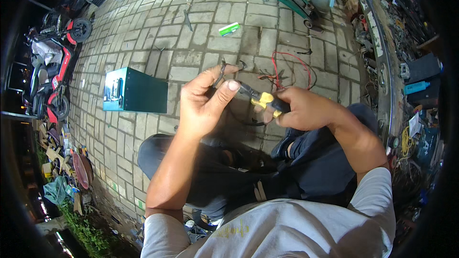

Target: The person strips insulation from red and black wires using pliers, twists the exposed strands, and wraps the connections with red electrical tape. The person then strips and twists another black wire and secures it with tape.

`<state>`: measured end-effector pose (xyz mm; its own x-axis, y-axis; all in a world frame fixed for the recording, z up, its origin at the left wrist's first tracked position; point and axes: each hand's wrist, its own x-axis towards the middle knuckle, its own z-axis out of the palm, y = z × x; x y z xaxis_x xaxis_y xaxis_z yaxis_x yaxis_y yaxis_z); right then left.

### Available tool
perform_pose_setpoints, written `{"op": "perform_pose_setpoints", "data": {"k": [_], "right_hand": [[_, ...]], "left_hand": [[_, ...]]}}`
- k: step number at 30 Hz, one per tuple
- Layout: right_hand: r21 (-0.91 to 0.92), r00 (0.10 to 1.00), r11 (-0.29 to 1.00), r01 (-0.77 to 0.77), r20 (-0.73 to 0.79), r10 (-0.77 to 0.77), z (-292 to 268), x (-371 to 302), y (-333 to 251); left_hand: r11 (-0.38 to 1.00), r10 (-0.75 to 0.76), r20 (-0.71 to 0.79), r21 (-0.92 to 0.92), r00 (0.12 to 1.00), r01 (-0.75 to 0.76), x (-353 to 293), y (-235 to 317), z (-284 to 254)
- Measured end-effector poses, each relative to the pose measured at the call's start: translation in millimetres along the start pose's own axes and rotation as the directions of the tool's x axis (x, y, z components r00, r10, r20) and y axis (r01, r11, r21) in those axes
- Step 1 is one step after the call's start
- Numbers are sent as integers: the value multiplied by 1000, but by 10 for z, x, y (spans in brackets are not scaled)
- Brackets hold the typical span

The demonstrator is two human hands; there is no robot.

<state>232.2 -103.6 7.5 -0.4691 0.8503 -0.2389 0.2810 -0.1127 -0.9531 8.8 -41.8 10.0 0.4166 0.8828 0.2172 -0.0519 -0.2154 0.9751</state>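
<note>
My left hand (203, 102) pinches a thin dark cable (221, 75) between thumb and fingers, and its end curls up past the fingertips. In my right hand (303, 108) is a pair of pliers (263, 99) with yellow and black handles. The dark jaws point at my left thumb, close to the cable. Whether the jaws touch the cable I cannot tell. Below the hands, a dark length of cable loops toward my lap. Beyond my right hand, a red and black wire bundle (276, 64) lies coiled on the paving.
A teal box (143, 91) stands on the brick paving to the left. Ahead lie a small green-and-white packet (229, 29) and a green floor jack (287, 0). A red scooter (60, 74) is parked far left. Cluttered tools and parts (416, 138) line the right side.
</note>
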Motion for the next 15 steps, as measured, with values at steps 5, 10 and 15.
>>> {"op": "perform_pose_setpoints", "data": {"k": [5, 10, 15], "right_hand": [[-729, 804, 681, 71, -362, -471, -10, 24, -51], [-932, 754, 363, 6, -235, -613, -85, 27, -198], [-953, 749, 302, 2, -198, -632, -85, 24, -229]], "left_hand": [[927, 187, 74, 316, 980, -201, -15, 57, -98], [905, 233, 179, 320, 956, -280, -22, 77, -170], [918, 177, 188, 322, 966, -231, -29, 143, -163]]}}
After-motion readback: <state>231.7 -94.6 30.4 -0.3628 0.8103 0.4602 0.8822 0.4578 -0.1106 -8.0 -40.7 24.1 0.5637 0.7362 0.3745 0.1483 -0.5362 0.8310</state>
